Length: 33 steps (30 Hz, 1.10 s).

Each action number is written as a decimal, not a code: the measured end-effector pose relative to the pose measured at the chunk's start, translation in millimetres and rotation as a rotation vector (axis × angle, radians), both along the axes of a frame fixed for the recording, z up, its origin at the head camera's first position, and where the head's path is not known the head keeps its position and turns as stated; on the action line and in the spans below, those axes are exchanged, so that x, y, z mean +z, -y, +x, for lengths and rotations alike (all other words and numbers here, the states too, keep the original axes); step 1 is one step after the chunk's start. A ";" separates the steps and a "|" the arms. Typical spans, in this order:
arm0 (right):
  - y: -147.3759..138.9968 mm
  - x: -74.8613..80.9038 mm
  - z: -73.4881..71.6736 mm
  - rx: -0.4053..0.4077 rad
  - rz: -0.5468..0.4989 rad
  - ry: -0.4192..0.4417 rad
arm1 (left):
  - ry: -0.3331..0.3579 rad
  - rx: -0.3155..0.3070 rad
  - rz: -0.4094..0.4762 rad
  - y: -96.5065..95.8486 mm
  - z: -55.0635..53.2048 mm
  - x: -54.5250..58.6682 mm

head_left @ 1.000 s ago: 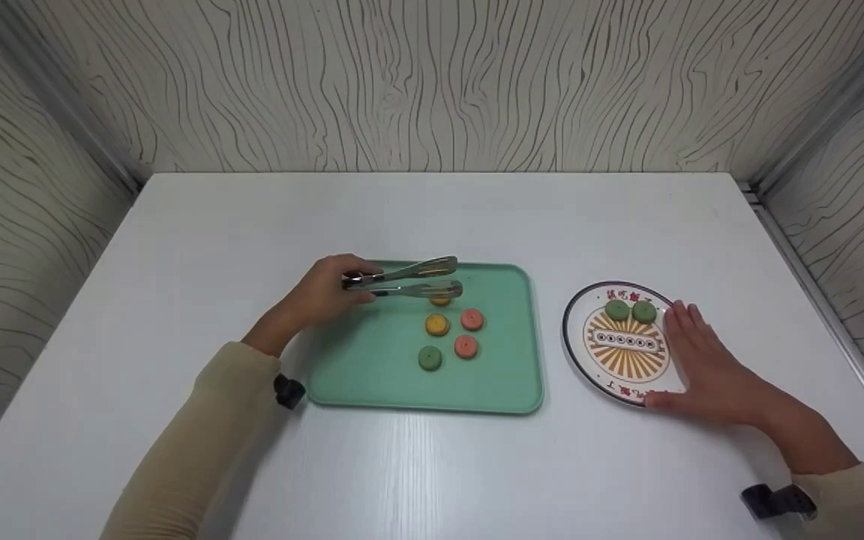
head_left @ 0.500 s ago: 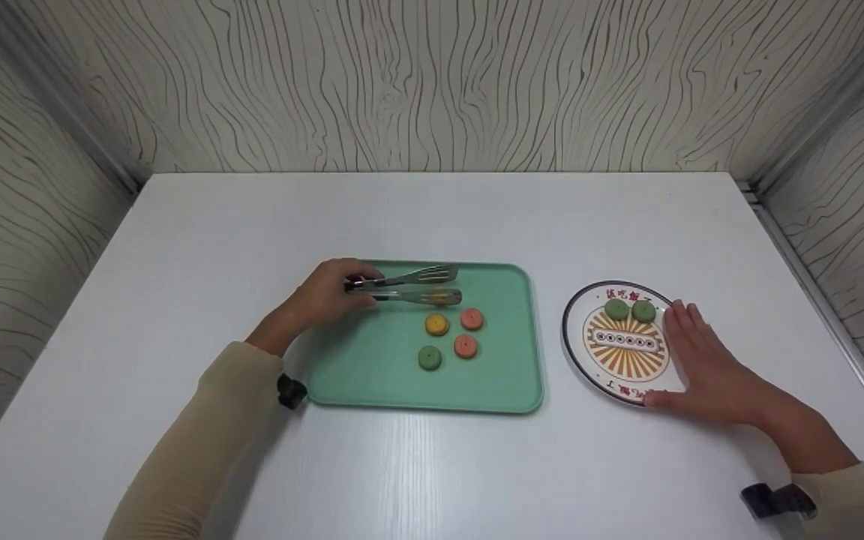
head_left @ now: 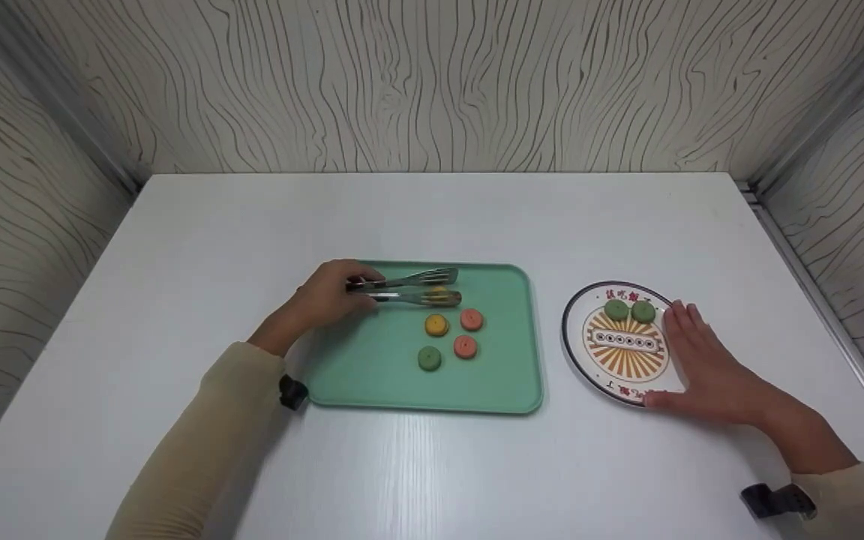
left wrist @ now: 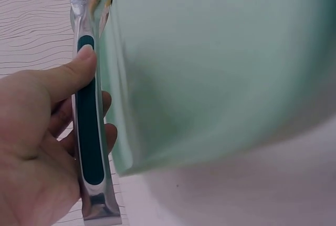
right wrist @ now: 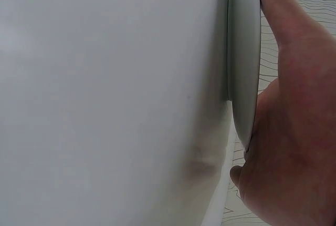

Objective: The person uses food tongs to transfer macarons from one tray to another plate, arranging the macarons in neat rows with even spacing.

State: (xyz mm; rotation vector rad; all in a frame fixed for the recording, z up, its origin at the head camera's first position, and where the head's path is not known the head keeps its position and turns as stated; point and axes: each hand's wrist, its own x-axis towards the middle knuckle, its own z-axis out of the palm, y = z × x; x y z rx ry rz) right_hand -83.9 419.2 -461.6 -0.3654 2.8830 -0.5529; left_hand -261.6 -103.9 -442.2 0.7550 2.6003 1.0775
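My left hand (head_left: 333, 295) grips metal tongs (head_left: 409, 298) with teal handle inlays (left wrist: 91, 126), the thumb lying along one inlay in the left wrist view. The tongs' two arms lie over the far part of a green tray (head_left: 364, 379), around a partly hidden yellow macaron (head_left: 439, 289). Nearer me on the tray sit another yellow macaron (head_left: 436, 325), two pink macarons (head_left: 471, 319) and a green macaron (head_left: 429, 358). My right hand (head_left: 717, 379), fingers straight and thumb spread, rests against the right rim of a patterned plate (head_left: 604, 379) bearing two green macarons (head_left: 643, 312).
The tray and plate stand apart on a white table (head_left: 402, 480), with a strip of tabletop between them. Wood-grain panels (head_left: 432, 90) rise behind the table and at both sides.
My left hand has lowered the tongs slightly toward me, and their arms have drawn closer together around the far yellow macaron. My right hand and the plate have stayed still.
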 end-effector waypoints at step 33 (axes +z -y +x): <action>0.3 0.6 -0.4 -0.017 -0.001 0.030 | -0.026 0.007 0.018 -1.6 0.7 -1.3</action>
